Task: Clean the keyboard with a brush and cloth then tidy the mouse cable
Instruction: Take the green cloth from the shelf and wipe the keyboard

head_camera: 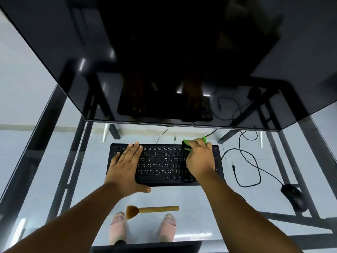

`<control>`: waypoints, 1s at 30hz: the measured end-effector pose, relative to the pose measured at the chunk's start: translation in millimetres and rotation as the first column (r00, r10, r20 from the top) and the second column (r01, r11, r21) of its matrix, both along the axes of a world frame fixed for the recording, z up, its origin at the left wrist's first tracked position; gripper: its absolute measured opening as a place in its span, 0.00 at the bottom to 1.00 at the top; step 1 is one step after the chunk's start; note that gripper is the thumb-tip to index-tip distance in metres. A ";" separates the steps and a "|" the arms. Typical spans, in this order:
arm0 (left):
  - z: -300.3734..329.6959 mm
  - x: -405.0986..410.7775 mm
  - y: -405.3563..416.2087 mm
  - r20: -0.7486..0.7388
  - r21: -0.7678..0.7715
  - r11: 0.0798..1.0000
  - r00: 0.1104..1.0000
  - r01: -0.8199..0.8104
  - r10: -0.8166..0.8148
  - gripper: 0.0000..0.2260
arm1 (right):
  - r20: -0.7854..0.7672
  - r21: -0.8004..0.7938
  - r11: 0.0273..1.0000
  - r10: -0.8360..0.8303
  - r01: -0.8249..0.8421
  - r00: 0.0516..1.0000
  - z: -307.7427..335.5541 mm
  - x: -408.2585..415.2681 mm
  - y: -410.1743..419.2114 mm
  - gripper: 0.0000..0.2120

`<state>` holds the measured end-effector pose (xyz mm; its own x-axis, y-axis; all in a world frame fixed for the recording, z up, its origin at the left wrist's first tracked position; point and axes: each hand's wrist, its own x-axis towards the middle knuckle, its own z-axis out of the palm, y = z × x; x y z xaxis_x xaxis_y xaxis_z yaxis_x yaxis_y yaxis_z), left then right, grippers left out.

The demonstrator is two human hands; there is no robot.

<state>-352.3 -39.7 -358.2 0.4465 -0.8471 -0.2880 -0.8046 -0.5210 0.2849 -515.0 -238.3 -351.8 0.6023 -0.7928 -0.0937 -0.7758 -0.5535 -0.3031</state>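
A black keyboard [162, 164] lies on a glass desk in front of me. My left hand [124, 167] rests flat on its left half, fingers straight. My right hand [199, 159] grips a green cloth [204, 139] against the keyboard's upper right part. A brush [153, 209] with a wooden handle and brown bristles lies on the glass near me, bristles to the left. A black mouse [293, 197] sits at the right, and its black cable [249, 161] runs in loose loops between it and the keyboard.
A large dark monitor [164, 61] hangs over the far side of the desk. The glass desk top [200, 207] shows black frame bars [60, 170], the floor and my feet below. A loose plug end [233, 166] lies right of the keyboard.
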 end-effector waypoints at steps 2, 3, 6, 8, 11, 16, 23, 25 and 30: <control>0.4 5.7 6.9 -0.030 -0.024 1.000 0.999 0.011 -0.011 0.61 | -0.031 0.013 1.000 -0.027 0.027 0.999 1.8 15.2 5.7 0.26; 0.7 8.5 10.4 -0.033 -0.031 1.000 0.999 0.002 -0.003 0.61 | -0.024 0.033 0.999 -0.009 0.010 1.000 3.2 23.5 11.2 0.26; 1.5 13.6 17.7 -0.009 -0.027 0.997 0.998 -0.069 0.068 0.63 | 0.062 0.082 0.988 0.130 -0.135 0.990 6.7 37.4 30.8 0.28; 1.6 15.2 20.4 -0.005 -0.025 0.994 0.994 -0.109 0.109 0.64 | 0.100 0.058 0.970 0.231 -0.237 0.968 7.3 33.2 35.8 0.28; 2.1 18.0 25.6 -0.006 -0.008 0.992 0.992 -0.125 0.125 0.64 | 0.083 0.003 0.990 0.139 -0.139 0.987 3.8 15.2 27.5 0.27; 0.3 31.1 38.6 -0.045 -0.004 0.988 0.987 -0.155 0.155 0.64 | -0.035 -0.018 0.997 -0.070 0.069 0.997 -0.1 32.9 27.6 0.24; 1.4 39.7 41.7 -0.079 -0.052 0.989 0.987 -0.142 0.138 0.63 | 0.114 0.060 0.959 0.269 -0.276 0.956 7.9 82.0 85.5 0.29; 0.4 44.3 43.9 -0.098 -0.048 0.991 0.988 -0.125 0.119 0.64 | 0.106 0.048 0.941 0.328 -0.334 0.939 6.0 75.8 82.7 0.27; 0.6 61.3 54.7 -0.235 -0.067 0.995 0.970 -0.077 0.060 0.63 | 0.047 0.005 0.997 0.082 -0.082 0.996 0.6 63.7 70.7 0.26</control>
